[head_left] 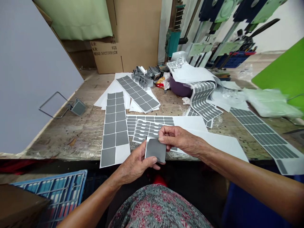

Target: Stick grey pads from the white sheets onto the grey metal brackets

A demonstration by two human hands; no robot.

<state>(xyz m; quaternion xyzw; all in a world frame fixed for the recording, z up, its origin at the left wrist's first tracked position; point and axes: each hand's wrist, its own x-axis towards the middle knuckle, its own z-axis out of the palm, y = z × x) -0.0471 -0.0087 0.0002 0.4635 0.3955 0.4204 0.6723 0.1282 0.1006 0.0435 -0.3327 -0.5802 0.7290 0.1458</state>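
A grey square pad [155,150] is held between both hands just over the near edge of the worn wooden bench [78,133]. My left hand [135,164] grips its lower left side, thumb across the bottom. My right hand [177,139] pinches its top right corner with closed fingers. Directly to the left lies a white backing sheet with two columns of grey square pads [115,126], partly hanging over the edge. Beneath my hands lie sheets of smaller grey strips [148,126].
More pad sheets [139,93] and a pile of folded grey pieces [144,77] lie farther back, with a purple bowl [179,88], curled sheets [201,99] and a long sheet [266,136] at right. A cardboard box [125,34] and machines stand behind. A blue crate [57,193] sits low left.
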